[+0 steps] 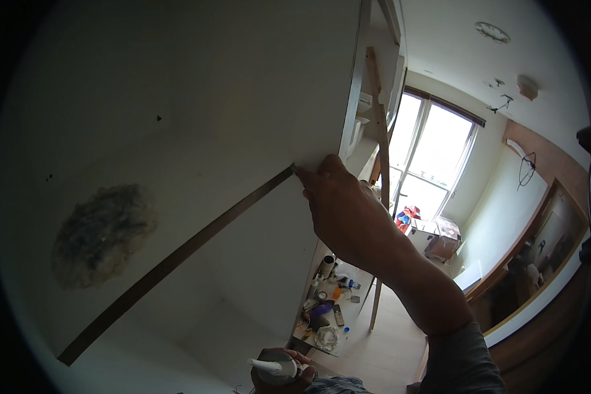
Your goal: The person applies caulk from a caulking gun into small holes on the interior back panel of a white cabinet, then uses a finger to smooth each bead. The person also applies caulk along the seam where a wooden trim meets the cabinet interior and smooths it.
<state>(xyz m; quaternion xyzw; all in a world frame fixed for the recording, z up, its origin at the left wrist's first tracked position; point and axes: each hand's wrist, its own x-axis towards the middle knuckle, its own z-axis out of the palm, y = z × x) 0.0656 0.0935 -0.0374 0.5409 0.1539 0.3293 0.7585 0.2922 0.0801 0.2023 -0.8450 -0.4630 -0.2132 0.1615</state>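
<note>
A long, narrow brown strip runs diagonally across the pale panel, from the lower left up to my right hand. Bunched fingers of my right hand close on its upper end, close to the panel's right edge; the fingertips are partly hidden. Low in the picture, my left hand is wrapped round a sealant tube, whose white nozzle points left. The lower part of that tube is cut off by the picture's edge.
A dark fuzzy patch marks the white panel at left. Beyond its edge, a cluttered surface bears bottles, a remote and small items. A wooden slat stands behind my right hand. Boxes sit near a bright window.
</note>
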